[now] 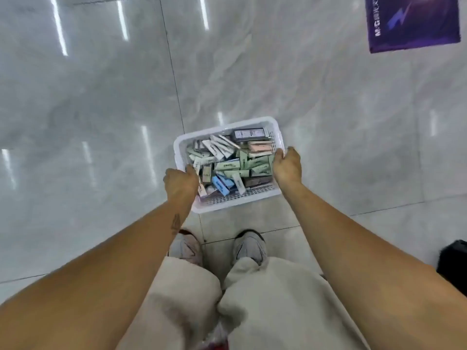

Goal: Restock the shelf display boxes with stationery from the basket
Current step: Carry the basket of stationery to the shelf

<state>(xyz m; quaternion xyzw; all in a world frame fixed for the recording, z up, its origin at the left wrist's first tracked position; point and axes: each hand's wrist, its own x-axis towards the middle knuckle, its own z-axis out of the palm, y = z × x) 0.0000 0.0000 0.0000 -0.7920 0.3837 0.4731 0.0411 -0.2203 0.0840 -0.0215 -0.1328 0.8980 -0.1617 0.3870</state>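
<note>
A white plastic basket heaped with small stationery boxes is held out in front of the body by both hands, above a glossy grey tiled floor streaked with reflected ceiling lights. On the left, the left hand is curled over the basket's left rim, its fingers hooked down inside the wall beside the boxes; a small dark tattoo is seen on that forearm. Between the two hands the basket is tilted slightly in the picture, and its load of pale green, white, pink, blue and dark boxes is piled loosely at all angles, with one dark box lying at the far edge. On the right, the right hand is clasped on the basket's right rim, fingers wrapped over the edge. Below the basket, two pale trainers and cream trousers are seen. A purple printed sign lies flat on the floor at far upper right, well apart from the basket, and a black object is cut off by the right edge.
</note>
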